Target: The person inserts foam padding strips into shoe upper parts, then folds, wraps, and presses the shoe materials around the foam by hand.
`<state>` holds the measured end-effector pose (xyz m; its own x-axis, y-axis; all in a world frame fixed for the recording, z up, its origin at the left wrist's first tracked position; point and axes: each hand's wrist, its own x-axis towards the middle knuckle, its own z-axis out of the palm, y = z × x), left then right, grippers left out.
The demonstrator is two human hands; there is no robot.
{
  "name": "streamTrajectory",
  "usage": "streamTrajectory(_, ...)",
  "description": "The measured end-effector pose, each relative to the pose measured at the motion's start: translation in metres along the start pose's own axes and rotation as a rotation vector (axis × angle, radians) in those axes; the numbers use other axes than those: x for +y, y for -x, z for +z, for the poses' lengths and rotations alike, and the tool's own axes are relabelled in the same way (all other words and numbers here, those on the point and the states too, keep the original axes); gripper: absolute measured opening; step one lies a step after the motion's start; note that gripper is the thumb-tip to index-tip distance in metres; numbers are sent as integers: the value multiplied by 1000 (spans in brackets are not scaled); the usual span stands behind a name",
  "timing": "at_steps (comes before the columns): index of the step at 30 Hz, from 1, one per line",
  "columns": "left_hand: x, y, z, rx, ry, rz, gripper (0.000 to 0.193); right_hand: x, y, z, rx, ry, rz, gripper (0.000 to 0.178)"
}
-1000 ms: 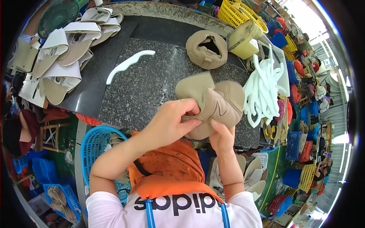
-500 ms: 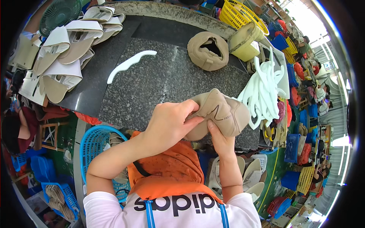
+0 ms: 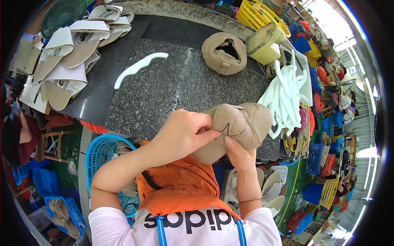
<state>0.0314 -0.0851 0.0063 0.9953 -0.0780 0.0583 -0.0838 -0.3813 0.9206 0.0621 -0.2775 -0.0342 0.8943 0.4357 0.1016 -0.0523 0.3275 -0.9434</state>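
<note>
A beige cap (image 3: 235,124) with dark stitched marks is held in both hands above the near edge of the dark stone tabletop (image 3: 143,117). My left hand (image 3: 184,133) pinches the cap's fabric on its left side between thumb and fingers. From below right, my right hand (image 3: 242,156) grips it too, the thumb pressed on the outside and the other fingers hidden behind the fabric. Beyond it, another beige cap (image 3: 213,61) lies with its opening showing. A pale, wavy-edged strip (image 3: 139,67) rests farther left.
Several such pale strips (image 3: 283,96) are heaped at the right edge. Partly made caps with white bands (image 3: 76,61) are stacked at far left, beside a green fan (image 3: 61,18). A yellowish bucket (image 3: 262,49) stands at back right; a blue basket (image 3: 98,156) sits left of my lap.
The cap has turned and tilted in my hands, and its left part now hangs lower. My left fingers have shifted slightly along the fabric, and both hands keep their hold.
</note>
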Motion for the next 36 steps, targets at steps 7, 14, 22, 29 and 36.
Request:
streamTrajectory(7, -19, 0, 7, -300, 587, -166, 24, -1, 3, 2, -116, -169, 81, 52)
streamTrajectory(14, -16, 6, 6, -247, 421, -77, 38, -5, 2, 7, -65, -157, 110, 50)
streamTrajectory(22, -18, 15, 15, -53, 361, -27, 27, -10, -7, 16, 16, 106, 21, 46)
streamTrajectory(29, -8, 3, -4, -119, 483, -212, 16, -15, -11, 9, -1, 232, 49, 55)
streamTrajectory(36, -35, 0, -4, -225, 526, 111, 9, 1, -6, -10, -207, 884, -363, 47)
